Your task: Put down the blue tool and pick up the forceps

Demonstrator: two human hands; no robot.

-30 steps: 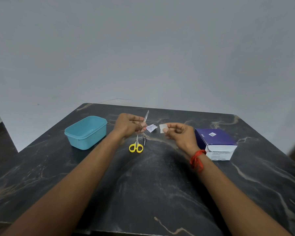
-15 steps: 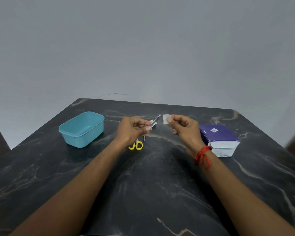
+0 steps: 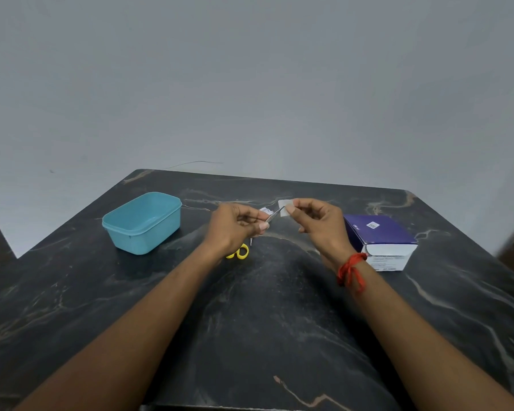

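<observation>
My left hand (image 3: 235, 226) pinches thin metal tweezers (image 3: 275, 215) above the dark marble table (image 3: 264, 321). The tweezer tips point right and reach a small white square pad (image 3: 283, 207), which my right hand (image 3: 318, 223) pinches between thumb and fingers. A red thread (image 3: 350, 269) is tied round my right wrist. Behind the tweezers a small white torn wrapper (image 3: 265, 209) lies on the table. Yellow-handled scissors (image 3: 239, 253) lie under my left hand, mostly hidden by it.
An open teal plastic tub (image 3: 143, 222) stands at the left of the table. A purple and white carton (image 3: 382, 241) lies at the right, next to my right wrist. A plain grey wall rises behind the table's far edge.
My left hand has tipped the tweezers from upright to pointing right, bringing the tips onto the white pad. My right hand has lifted the pad slightly. The view has shifted a little.
</observation>
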